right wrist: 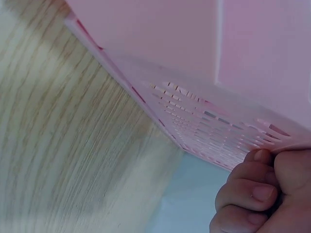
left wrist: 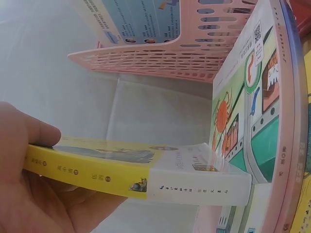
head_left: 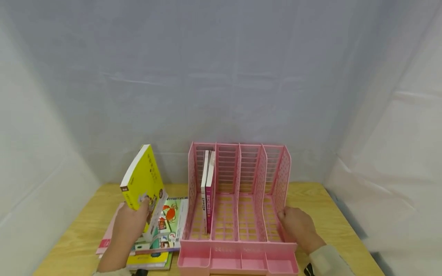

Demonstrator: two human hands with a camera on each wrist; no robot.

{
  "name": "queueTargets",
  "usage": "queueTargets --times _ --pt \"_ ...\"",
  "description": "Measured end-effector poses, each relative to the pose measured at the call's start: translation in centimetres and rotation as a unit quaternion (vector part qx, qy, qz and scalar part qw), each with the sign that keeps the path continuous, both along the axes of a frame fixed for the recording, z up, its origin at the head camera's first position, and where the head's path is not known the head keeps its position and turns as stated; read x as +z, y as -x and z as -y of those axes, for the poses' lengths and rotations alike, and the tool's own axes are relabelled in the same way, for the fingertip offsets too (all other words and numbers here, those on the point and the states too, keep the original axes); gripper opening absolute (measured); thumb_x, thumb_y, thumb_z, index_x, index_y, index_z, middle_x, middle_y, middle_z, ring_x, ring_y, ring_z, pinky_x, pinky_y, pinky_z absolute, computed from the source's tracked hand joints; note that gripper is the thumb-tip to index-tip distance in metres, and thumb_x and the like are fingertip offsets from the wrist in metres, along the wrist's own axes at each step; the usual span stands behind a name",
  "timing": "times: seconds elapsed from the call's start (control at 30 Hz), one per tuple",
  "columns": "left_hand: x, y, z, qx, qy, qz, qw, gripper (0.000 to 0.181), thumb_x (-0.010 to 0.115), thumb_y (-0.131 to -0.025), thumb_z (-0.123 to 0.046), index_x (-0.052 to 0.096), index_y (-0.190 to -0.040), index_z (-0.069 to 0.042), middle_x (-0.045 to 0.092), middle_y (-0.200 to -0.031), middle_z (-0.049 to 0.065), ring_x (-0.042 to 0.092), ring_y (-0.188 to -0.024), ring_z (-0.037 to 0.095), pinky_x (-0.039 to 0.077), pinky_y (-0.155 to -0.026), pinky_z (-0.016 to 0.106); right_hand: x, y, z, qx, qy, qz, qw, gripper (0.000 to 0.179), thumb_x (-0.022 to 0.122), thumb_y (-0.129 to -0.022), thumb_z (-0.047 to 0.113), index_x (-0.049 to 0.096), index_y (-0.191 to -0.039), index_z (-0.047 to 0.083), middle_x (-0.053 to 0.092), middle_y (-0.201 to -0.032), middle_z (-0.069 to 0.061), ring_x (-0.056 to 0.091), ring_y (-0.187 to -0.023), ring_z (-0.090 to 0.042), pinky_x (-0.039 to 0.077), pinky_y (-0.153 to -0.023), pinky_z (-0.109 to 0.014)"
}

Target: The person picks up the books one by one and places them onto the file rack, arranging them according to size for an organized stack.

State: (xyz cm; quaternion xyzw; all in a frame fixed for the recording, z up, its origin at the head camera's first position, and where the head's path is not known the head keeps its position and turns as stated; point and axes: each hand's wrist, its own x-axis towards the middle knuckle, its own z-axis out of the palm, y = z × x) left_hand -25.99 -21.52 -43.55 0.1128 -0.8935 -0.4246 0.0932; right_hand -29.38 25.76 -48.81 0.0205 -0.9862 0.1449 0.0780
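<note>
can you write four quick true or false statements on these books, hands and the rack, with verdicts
1. The left hand holds a yellow book. True.
2. The right hand holds a book. False: the right hand grips the right side of the rack.
3. Two books stand in the rack's leftmost slot. True.
4. The crab book stands in the rack. False: the crab book lies on the pile left of it.

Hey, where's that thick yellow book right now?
In the head view, the thick yellow book is in the left hand, over the stacked books, left of the pink rack.
</note>
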Motion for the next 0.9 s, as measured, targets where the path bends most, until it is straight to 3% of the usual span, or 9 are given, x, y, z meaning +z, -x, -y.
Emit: queueTargets --times 0.27,0.43,0.6,0.7,0.9 --pt "-0.2 -0.6 -0.5 -0.003 -0.014 -0.015 0.9998 0.062 0.044 -0.107 -0.047 0.047 -0.144 0.002 0.062 -0.129 0.031 0.064 -0.088 0.030 0.052 -0.060 0.032 -0.3 -0.2 -0.1 0.005 -0.001 0.000 1.0000 0.041 0.049 -0.106 0.029 0.052 -0.068 0.013 0.060 -0.069 -0.008 0.054 -0.060 -0.023 0.049 -0.056 -0.044" --pt "-0.4 -1.1 -0.5 0.010 -0.044 -0.051 0.9977 0.059 0.049 -0.106 -0.046 0.048 -0.143 0.000 0.063 -0.127 0.031 0.068 -0.089 0.031 0.055 -0.060 0.031 0.0 0.0 -0.2 0.012 -0.002 0.000 0.9999 0.041 0.047 -0.106 0.029 0.049 -0.068 0.013 0.057 -0.068 -0.007 0.050 -0.059 -0.021 0.047 -0.055 -0.042" --pt "-0.8 -1.7 -0.3 0.031 -0.090 -0.070 0.9930 0.058 0.050 -0.106 -0.048 0.048 -0.141 -0.001 0.065 -0.123 0.031 0.069 -0.081 0.026 0.057 -0.057 0.032 0.4 0.0 -0.2 0.019 -0.009 -0.002 0.9998 0.041 0.048 -0.107 0.027 0.050 -0.069 0.013 0.057 -0.068 -0.006 0.050 -0.060 -0.021 0.047 -0.055 -0.041" --pt "-1.0 -2.2 -0.2 0.051 -0.118 -0.079 0.9885 0.055 0.051 -0.106 -0.045 0.046 -0.142 -0.003 0.064 -0.125 0.028 0.069 -0.088 0.025 0.059 -0.062 0.031 0.4 0.0 -0.2 0.018 -0.010 0.000 0.9998 0.040 0.047 -0.107 0.027 0.051 -0.069 0.013 0.058 -0.068 -0.006 0.050 -0.060 -0.021 0.047 -0.056 -0.041" --pt "-0.1 -3.9 -0.3 0.094 -0.137 -0.113 0.9796 0.055 0.054 -0.106 -0.041 0.043 -0.150 -0.010 0.062 -0.135 0.017 0.061 -0.099 0.006 0.051 -0.072 0.011 0.0 0.1 -0.1 0.017 -0.006 0.002 0.9998 0.040 0.047 -0.107 0.028 0.054 -0.071 0.013 0.060 -0.070 -0.007 0.054 -0.061 -0.022 0.050 -0.058 -0.043"
